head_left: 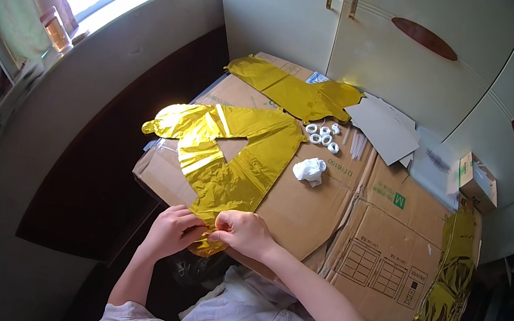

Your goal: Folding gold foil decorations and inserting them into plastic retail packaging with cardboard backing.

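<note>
A flat gold foil balloon (230,156) shaped like a letter lies on a flattened cardboard sheet (302,216). Its near tip hangs over the cardboard's front edge. My left hand (172,231) and my right hand (244,232) both pinch that near tip, fingers closed on the foil. A second gold foil balloon (293,91) lies at the far side of the cardboard. A third, crumpled one (447,290) hangs off the right edge.
Several small white tape rolls (322,135) and a crumpled white wad (309,170) lie past the balloon. Grey card sheets (383,128) and a small box (477,180) sit at the back right. Cupboard doors (388,39) stand behind; a windowsill (78,81) runs along the left.
</note>
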Available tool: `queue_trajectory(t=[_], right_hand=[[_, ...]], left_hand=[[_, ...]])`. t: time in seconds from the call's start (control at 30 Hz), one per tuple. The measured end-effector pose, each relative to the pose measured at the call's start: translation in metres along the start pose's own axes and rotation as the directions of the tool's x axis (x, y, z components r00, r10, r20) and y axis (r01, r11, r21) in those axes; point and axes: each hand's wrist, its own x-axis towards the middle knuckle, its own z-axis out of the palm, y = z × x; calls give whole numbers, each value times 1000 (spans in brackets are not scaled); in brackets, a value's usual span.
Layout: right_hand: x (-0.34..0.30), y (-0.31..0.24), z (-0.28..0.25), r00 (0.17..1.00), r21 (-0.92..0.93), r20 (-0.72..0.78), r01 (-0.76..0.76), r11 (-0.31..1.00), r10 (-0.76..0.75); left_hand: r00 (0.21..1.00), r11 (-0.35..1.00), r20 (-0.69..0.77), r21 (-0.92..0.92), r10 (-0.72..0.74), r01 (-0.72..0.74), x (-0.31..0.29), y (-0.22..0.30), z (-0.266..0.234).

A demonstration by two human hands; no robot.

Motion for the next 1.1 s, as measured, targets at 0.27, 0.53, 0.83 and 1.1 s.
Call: queue_trajectory(t=[0.27,0.53,0.83,1.1], right_hand=[[-2,10,-2,966,-182,-241,50,982,-94],[-13,10,1,913,-513,-277,124,849,-301],[-16,16,8,910,-686,-46,270,676,-411],[-4,27,-4,974,-488,123,227,843,-191]], left_hand=[[955,939,-37,-200,-293,281,6,7,0],[945,940,-191,-267,-268,212,15,1,0],[772,686,-352,-713,-529,144,22,-38,-1],[742,727,-469,-686,-479,36,38,-50,-9]])
